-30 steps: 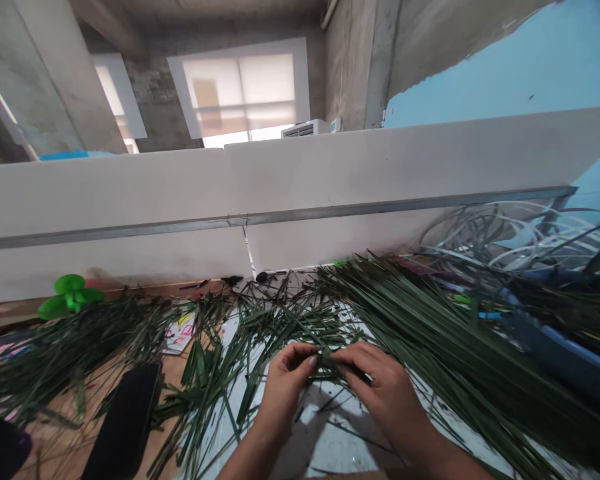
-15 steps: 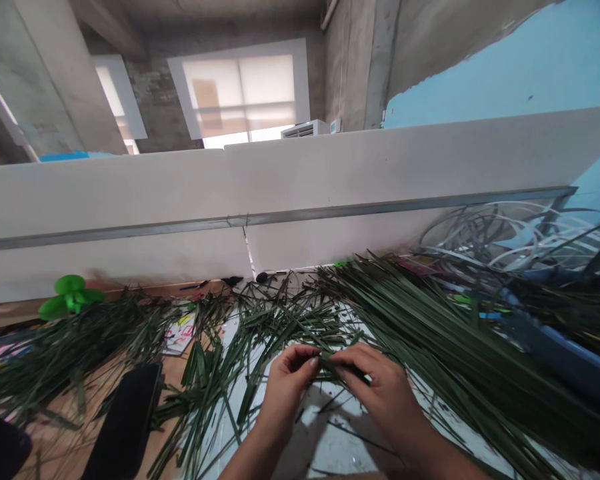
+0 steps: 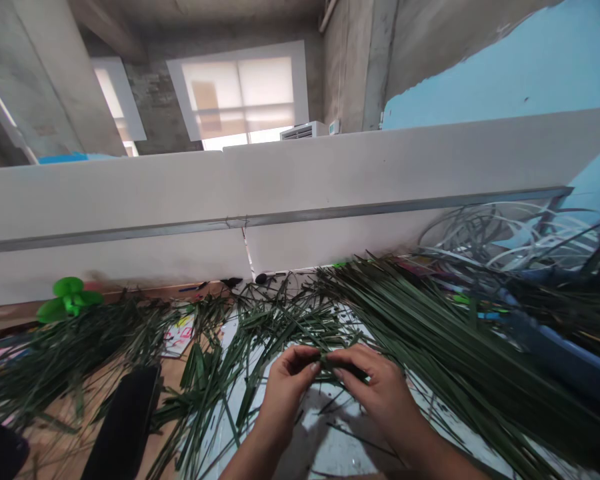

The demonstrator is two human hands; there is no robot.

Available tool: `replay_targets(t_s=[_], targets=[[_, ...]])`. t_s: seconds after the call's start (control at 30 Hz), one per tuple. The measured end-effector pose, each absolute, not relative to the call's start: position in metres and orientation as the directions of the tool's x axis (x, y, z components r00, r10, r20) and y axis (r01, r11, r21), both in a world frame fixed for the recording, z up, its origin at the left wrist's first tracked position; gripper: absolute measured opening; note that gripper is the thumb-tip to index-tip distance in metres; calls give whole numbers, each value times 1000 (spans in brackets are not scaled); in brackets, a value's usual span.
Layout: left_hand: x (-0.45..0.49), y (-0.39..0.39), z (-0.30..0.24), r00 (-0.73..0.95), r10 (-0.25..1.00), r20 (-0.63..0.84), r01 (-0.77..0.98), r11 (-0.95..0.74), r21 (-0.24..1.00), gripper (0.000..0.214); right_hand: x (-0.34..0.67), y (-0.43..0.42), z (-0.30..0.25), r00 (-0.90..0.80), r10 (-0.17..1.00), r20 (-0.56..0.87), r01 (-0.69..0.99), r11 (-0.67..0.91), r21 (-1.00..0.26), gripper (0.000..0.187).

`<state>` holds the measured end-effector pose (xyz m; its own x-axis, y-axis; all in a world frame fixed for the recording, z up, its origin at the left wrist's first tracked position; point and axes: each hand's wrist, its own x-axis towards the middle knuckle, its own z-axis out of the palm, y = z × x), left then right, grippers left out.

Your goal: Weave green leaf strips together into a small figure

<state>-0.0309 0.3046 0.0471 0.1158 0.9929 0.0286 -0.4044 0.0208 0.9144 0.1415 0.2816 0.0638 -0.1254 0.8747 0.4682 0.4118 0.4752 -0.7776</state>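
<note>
Both hands meet over the white work surface [image 3: 330,440], fingertips almost touching. My left hand [image 3: 291,383] is closed in a pinch on a small piece of green leaf strip [image 3: 324,361]. From the other side my right hand [image 3: 373,380] pinches the same piece between thumb and fingers. Its exact shape is mostly hidden by the fingers. Cut green leaf strips [image 3: 290,323] lie scattered just beyond the hands. To the right of my right hand rests a thick bundle of long green leaves [image 3: 430,333].
A black phone [image 3: 123,427] lies at the left on the wooden table, near more leaf strips [image 3: 90,333]. A green three-bladed object [image 3: 70,300] stands behind them. At the right is a blue tub [image 3: 565,353] with dark strands. A white partition [image 3: 300,180] runs along the back.
The fingertips of my right hand have shifted slightly left, closer to those of my left hand. Both hands keep their pinch, and the surroundings look the same.
</note>
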Motion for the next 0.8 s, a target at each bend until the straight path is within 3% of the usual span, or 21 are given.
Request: replay_targets(t_s=[0.8], targets=[[-31,307,39,127,991,38,-446,23,895,26,140,280,67,-109,880,462,473,455,-754,19]])
